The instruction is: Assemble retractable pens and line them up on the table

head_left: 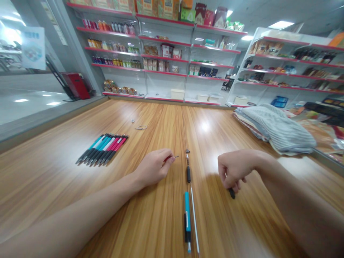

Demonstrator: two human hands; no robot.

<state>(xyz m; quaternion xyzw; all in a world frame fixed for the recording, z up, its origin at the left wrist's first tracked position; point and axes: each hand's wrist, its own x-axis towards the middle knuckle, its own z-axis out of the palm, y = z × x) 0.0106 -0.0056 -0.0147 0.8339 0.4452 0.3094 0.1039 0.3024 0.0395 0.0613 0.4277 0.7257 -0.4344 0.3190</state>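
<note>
My left hand (156, 166) is closed in a pinch, and a small thin tip (176, 156) sticks out past its thumb; the rest is hidden. Off to the right, my right hand (233, 168) points down with its fingers closed on a small black piece (232, 194), whose kind I cannot make out. Between the hands, a pen lies in parts along a board seam: a blue barrel (187, 211) with a black clip, a thin white refill (194, 222), a black grip (188, 175), and small pieces (187, 154) beyond it.
Several blue, white and pink pens (102, 148) lie in a row at the left. A wire ring (141, 127) and a small metallic piece (132, 121) are farther back. Folded cloths (276, 127) are stacked at the right. Stocked shelves (163, 57) stand beyond the wooden table (161, 114).
</note>
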